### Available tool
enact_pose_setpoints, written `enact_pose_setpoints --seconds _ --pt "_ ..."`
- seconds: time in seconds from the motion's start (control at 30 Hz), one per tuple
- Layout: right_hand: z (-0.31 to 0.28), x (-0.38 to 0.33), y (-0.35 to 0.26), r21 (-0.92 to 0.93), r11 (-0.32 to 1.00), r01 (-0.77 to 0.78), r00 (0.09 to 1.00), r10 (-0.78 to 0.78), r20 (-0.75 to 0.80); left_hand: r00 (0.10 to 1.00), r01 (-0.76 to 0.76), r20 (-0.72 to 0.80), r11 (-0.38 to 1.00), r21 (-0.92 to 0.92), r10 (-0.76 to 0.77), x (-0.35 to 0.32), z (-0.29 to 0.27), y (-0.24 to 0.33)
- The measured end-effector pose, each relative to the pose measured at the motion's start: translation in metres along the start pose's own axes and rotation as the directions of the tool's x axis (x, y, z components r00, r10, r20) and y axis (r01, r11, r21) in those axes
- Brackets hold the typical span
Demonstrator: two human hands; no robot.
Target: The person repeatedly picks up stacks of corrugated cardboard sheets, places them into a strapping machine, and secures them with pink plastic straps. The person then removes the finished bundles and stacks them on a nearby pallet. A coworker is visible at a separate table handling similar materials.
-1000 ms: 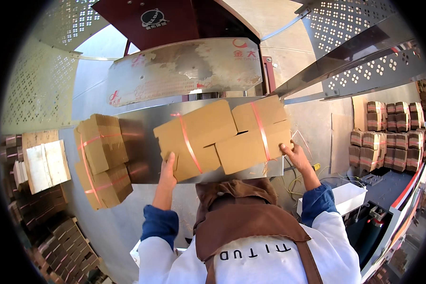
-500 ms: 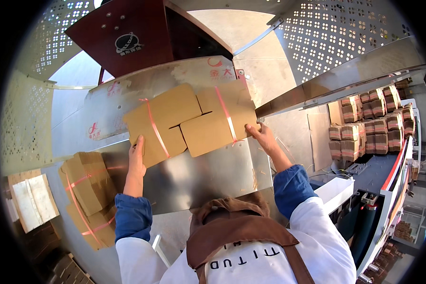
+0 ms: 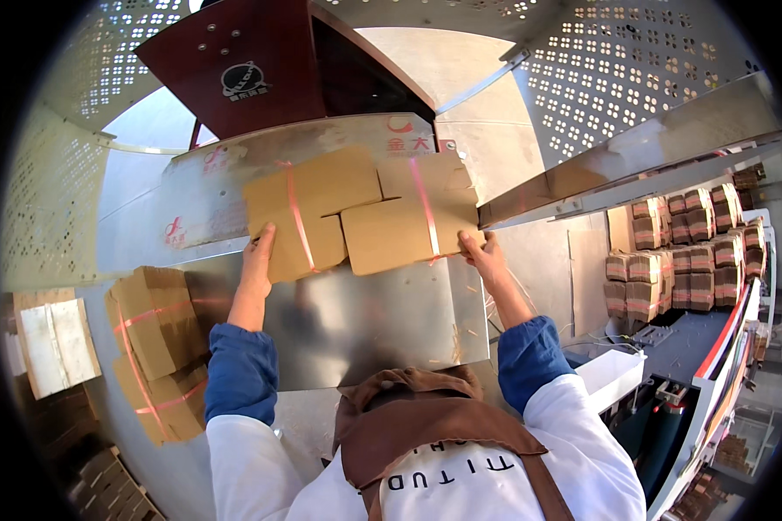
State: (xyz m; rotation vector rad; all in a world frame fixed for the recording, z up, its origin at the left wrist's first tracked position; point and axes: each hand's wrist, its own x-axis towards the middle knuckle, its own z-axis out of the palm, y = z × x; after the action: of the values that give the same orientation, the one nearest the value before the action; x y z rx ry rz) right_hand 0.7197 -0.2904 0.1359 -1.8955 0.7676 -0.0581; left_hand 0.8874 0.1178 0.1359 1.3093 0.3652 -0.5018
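A bundle of flat brown cardboard pieces (image 3: 381, 227) lies between my hands, over the metal work table (image 3: 365, 321). Two pink straps run round it, one on the left part and one on the right. My left hand (image 3: 258, 253) grips its left side near the near corner, thumb on top. At the right end, my right hand (image 3: 484, 252) holds the near corner with thumb above and fingers curled beneath. The undersides of both grips are hidden. Beyond the bundle stands a dark red machine housing (image 3: 243, 69).
More strapped cardboard bundles (image 3: 158, 347) stand to the left of my left arm. On the right, a conveyor (image 3: 682, 334) carries several stacks of strapped bundles (image 3: 643, 260). A metal rail (image 3: 634, 165) slants across the right, and a white tray (image 3: 613, 378) sits beside my right elbow.
The bundle has turned slightly clockwise, so its near edge lies straighter across the table. Both hands have stayed on it and moved with it.
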Motion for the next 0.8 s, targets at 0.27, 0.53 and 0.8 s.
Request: enact_pose_setpoints --seconds 0.27,0.53,0.8 --pt "0.022 -0.004 -0.085 -0.487 0.384 0.785 0.509 -0.846 0.155 0.999 -0.002 -0.050 1.000 -0.028 0.000 -0.011 0.003 -0.006" --pt "0.110 0.013 -0.114 -0.611 0.039 0.790 0.434 -0.740 0.514 0.996 0.090 -0.020 0.996 0.027 -0.089 0.001 -0.004 0.008" --pt "0.126 -0.001 -0.095 -0.680 0.081 0.729 0.492 -0.752 0.438 0.997 0.057 0.058 0.961 -0.271 -0.043 -0.004 0.001 0.010"
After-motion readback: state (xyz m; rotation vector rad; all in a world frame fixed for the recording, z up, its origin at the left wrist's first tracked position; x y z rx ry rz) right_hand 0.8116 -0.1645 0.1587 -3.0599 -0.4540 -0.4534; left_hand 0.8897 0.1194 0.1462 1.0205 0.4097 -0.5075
